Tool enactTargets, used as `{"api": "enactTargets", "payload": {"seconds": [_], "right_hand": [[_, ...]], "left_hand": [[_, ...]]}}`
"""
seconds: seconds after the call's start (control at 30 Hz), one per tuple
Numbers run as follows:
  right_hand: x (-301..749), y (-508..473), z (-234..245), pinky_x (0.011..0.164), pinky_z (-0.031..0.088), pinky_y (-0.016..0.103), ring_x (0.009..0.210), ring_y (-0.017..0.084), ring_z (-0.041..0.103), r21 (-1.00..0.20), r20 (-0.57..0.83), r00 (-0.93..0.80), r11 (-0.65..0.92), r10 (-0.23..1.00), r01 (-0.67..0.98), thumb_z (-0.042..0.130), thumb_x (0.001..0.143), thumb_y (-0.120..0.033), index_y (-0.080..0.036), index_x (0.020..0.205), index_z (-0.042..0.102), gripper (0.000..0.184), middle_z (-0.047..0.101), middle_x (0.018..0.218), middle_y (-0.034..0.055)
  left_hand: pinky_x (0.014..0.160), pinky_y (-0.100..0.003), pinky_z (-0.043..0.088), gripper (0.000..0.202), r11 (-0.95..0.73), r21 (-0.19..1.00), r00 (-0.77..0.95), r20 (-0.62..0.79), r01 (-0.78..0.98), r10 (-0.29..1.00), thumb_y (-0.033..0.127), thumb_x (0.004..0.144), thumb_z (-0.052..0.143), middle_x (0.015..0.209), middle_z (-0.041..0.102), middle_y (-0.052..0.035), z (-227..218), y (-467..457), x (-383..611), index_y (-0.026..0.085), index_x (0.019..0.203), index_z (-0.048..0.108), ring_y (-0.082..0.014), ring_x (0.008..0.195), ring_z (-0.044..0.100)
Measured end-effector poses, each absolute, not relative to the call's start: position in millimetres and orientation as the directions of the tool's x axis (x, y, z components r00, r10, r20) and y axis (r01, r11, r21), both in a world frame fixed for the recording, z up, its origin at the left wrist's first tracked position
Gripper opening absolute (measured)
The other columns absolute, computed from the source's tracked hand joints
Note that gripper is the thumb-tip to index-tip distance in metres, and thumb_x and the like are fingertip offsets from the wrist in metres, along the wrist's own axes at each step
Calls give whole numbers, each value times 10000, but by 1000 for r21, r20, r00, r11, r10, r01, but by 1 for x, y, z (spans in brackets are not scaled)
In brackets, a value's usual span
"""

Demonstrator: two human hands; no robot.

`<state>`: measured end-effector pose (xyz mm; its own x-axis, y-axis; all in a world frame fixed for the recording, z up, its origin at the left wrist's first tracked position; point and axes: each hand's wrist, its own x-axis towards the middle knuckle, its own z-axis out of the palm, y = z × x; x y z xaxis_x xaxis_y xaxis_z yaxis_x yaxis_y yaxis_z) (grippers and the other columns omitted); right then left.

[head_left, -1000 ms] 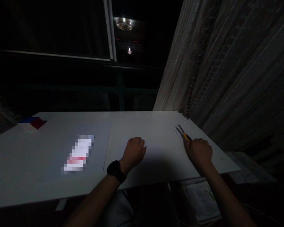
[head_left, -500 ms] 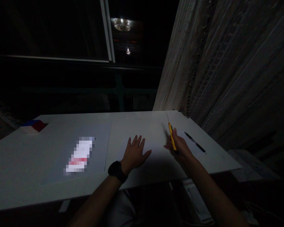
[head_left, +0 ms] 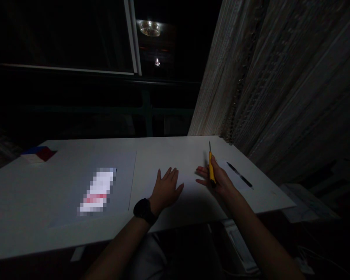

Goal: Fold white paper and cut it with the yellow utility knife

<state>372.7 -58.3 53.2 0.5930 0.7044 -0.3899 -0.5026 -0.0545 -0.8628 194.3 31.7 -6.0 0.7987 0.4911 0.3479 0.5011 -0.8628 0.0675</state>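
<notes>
My left hand (head_left: 167, 188) lies flat, palm down, with its fingers spread. A dark watch (head_left: 145, 210) is on that wrist. Beneath and beside my hands is a pale sheet of paper (head_left: 233, 178), its outline faint in the dim light. My right hand (head_left: 217, 175) holds a yellow utility knife (head_left: 211, 167) between the thumb and the palm side, its blade out and pointing away from me. The other fingers of this hand stretch out to the left. To the right of it, a dark pen (head_left: 239, 175) lies slanted near the paper's edge.
A phone (head_left: 97, 190) with a lit, blurred-out screen rests on another sheet (head_left: 125, 194) at the left. A blue, red and white cube (head_left: 38, 154) sits at the far left of the white table (head_left: 160, 149). A curtain (head_left: 218, 81) hangs beyond the right edge.
The utility knife has turned in my right hand, so its blade shows broader and points more upright. The fingers of that hand have stretched out further. My left hand stays nearly in place.
</notes>
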Motion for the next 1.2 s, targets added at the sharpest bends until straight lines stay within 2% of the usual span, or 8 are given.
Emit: {"api": "enactTargets", "payload": {"seconds": [0.17,0.4,0.7,0.83,1.0,1.1,1.2], "right_hand": [[368,-61,57,544,530,290,883,244,672,-915,-326,634,-65,702,-398,462,802,-641,-208,886,493,443,709,805,89],[367,-55,57,562,551,347,859,239,678,-908,-333,611,-68,718,-414,462,810,-627,-236,929,460,409,705,747,45],[365,-56,59,585,591,379,706,216,662,-907,-262,632,38,730,-419,546,791,-576,-202,830,487,380,669,680,57],[359,-55,55,612,600,354,724,211,658,-917,-163,633,121,757,-381,580,761,-582,-191,741,507,399,642,641,55],[352,-55,47,552,588,310,710,210,658,-938,-123,582,97,804,-332,578,740,-617,-170,677,546,453,654,665,82],[349,-55,43,539,580,295,702,203,659,-948,-109,577,90,809,-304,578,741,-617,-162,666,562,461,666,694,95],[348,-55,41,532,572,285,675,196,661,-949,-96,580,102,809,-300,583,732,-625,-167,680,564,461,668,683,86]], "left_hand": [[1065,-598,185,482,-863,90,793,358,496,493,407,925,321,1394,436,-132,-5,31,194,156,1327,412,-291,1322,325],[1043,-618,199,448,-862,102,782,380,496,495,388,920,344,1356,476,-141,-4,29,194,172,1305,428,-302,1282,376],[1063,-590,188,468,-864,141,784,369,484,499,368,919,352,1352,471,-150,-4,29,194,165,1341,365,-279,1279,384],[1066,-590,182,464,-868,154,786,373,471,493,328,918,351,1338,483,-146,-4,30,193,168,1354,342,-267,1272,394],[1091,-557,154,551,-878,182,796,370,444,479,196,878,360,1434,373,-137,-4,31,194,147,1412,235,-252,1342,296],[1089,-544,172,533,-884,191,801,374,427,468,231,910,325,1426,388,-135,-4,33,195,140,1421,209,-245,1346,289],[1083,-522,200,478,-885,196,791,397,423,466,275,939,289,1378,446,-139,-3,34,197,152,1401,257,-231,1312,345]]}}
